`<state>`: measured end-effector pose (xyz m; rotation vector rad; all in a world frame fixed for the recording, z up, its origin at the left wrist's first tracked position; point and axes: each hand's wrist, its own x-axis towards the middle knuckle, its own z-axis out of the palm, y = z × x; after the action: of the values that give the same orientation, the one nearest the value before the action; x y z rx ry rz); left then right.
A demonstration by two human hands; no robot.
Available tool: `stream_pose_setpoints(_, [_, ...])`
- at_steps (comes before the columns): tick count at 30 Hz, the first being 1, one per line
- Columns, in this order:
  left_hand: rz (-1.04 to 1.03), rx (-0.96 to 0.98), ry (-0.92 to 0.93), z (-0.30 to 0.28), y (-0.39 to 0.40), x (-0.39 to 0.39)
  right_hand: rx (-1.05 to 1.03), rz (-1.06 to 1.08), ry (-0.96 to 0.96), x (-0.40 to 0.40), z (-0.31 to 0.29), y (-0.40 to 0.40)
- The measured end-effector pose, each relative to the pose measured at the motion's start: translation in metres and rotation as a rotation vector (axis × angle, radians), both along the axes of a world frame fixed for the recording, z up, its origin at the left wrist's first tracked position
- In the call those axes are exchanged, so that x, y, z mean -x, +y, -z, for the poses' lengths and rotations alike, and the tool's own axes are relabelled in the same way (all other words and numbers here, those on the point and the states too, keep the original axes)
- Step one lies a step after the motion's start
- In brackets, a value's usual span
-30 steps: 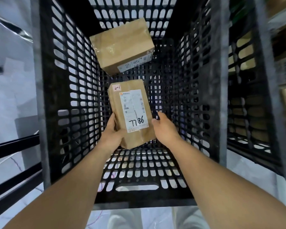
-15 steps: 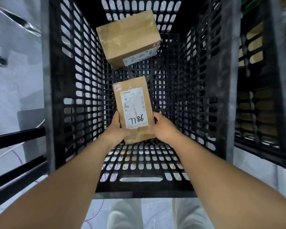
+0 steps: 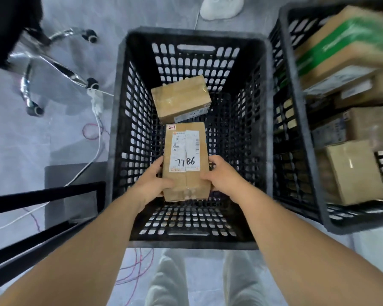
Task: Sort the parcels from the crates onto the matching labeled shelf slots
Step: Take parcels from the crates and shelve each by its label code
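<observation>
At the far left a chrome swivel-chair base with black castors (image 3: 53, 69) stands on the grey floor (image 3: 31, 140), and a white cable (image 3: 93, 155) trails from it toward the near left, past thin red wires. Black metal rack bars (image 3: 42, 195) cross the near left corner.

In the middle sits a black perforated plastic crate (image 3: 124, 138). Above its near half the person holds a brown cardboard parcel with a white shipping label marked 7786 in black pen (image 3: 186, 160). The left hand (image 3: 152, 184) grips the parcel's near left edge, thumb laid over the top face and fingers curled under the side. The right hand (image 3: 221, 176) grips the near right edge the same way, thumb on top and fingers wrapped round the side. The parcel lies lengthwise, its label facing up, and a small red-marked sticker sits at its far left corner.

Just beyond it, deeper in the crate, a second brown taped cardboard box (image 3: 179, 98) leans tilted at the far end, a white label on its near side.

Beyond the crate a white shoe (image 3: 221, 6) rests on the floor.

To the right stands a second black perforated crate (image 3: 296, 140), filled with several brown cardboard parcels (image 3: 354, 173); the farthest carries a green band, blurred.
</observation>
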<state>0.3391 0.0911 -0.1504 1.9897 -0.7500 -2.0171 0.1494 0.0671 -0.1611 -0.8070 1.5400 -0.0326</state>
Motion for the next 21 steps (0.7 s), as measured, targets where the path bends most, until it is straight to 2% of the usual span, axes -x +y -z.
stream_pose_setpoints(4, [0.063, 0.035, 0.045, -0.039, -0.006, -0.006, -0.036, -0.004, -0.085, 0.007, -0.043, -0.008])
stream_pose_setpoints(9, [0.117, 0.126, 0.095, -0.09, -0.014, -0.005, 0.019, -0.004, -0.14, 0.016, -0.101, -0.021])
stream_pose_setpoints(16, [0.182, 0.397, 0.14, -0.172, -0.016, 0.007, 0.155, -0.033, -0.206, 0.038, -0.19, -0.019])
stream_pose_setpoints(21, [0.223, 0.627, 0.079, -0.232, -0.018, 0.011, 0.365, -0.046, -0.252, 0.051, -0.251, -0.01])
